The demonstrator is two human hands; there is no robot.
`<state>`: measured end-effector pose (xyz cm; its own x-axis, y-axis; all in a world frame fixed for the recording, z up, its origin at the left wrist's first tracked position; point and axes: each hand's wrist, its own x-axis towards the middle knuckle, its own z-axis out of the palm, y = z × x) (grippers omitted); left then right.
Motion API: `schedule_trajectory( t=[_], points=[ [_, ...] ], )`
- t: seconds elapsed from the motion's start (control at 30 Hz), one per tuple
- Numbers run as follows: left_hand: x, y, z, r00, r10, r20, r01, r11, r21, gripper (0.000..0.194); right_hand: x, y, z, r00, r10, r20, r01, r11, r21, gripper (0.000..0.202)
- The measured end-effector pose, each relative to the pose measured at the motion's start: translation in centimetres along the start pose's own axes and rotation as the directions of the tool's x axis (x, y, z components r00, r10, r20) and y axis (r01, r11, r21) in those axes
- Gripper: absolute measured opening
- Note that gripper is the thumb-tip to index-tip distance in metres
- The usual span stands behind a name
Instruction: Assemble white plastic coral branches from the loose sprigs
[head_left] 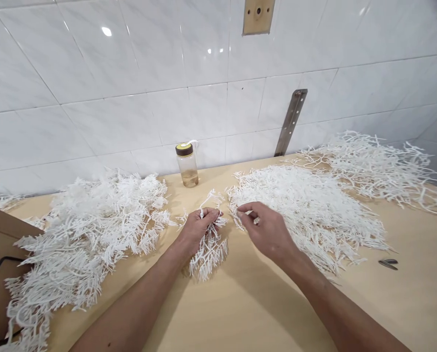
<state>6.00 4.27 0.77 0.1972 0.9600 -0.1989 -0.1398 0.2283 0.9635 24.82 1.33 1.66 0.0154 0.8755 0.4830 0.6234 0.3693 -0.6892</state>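
Observation:
My left hand (202,226) is closed around a white branched sprig (209,256), whose feathery part hangs below the fingers while thin stems stick up above them. To its right, my right hand (264,227) has its fingers curled together at the left edge of a wide pile of small white pieces (306,210). Whatever those fingertips hold, if anything, is too small to make out. A large heap of white feathery sprigs (104,230) lies left of my left hand.
A bottle (189,173) with some liquid stands behind my left hand. Loose white branches (379,164) lie at the back right, small dark snips (388,264) at the right. A cardboard box (1,269) is at the left edge. A metal bracket (290,122) rests by the tiled wall.

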Motion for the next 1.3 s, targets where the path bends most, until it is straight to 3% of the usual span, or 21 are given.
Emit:
schedule_trajectory(
  t=[0.2,0.6,0.73,0.87,1.07,1.2,1.3],
  points=[
    [-0.7,-0.1,0.8,0.998,0.014,0.064,-0.017,0.999,0.037,0.040,-0.9,-0.6,2.0,0.973,0.100,0.208,-0.119,0.990,0.080,0.021],
    [-1.0,-0.2,1.3,0.991,0.090,0.095,-0.109,0.969,0.223,0.037,-0.6,-0.7,1.5,0.946,0.164,0.279,-0.204,0.972,0.119,0.014],
    [-1.0,0.0,1.1,0.991,0.061,0.122,-0.092,0.961,0.260,0.037,-0.5,-0.6,1.3,0.927,0.202,0.316,-0.242,0.966,0.092,0.014],
    [-1.0,-0.1,1.1,0.991,0.060,0.118,-0.093,0.949,0.300,0.036,-0.4,-0.6,1.1,0.932,0.174,0.319,-0.203,0.977,0.058,0.015],
    [-0.4,-0.2,0.9,0.982,0.184,0.039,-0.182,0.877,0.445,0.034,-1.3,-1.7,1.7,0.943,0.009,0.332,-0.045,0.994,0.101,0.013],
    [-0.5,0.2,0.6,0.987,0.161,0.022,-0.158,0.912,0.378,0.035,-1.6,-2.3,1.7,0.941,-0.001,0.337,-0.050,0.988,0.144,0.011],
    [-0.7,0.4,0.5,0.997,0.078,0.029,-0.083,0.962,0.260,0.036,-0.9,-1.6,0.6,0.965,0.077,0.251,-0.114,0.984,0.135,0.011]
  ],
)
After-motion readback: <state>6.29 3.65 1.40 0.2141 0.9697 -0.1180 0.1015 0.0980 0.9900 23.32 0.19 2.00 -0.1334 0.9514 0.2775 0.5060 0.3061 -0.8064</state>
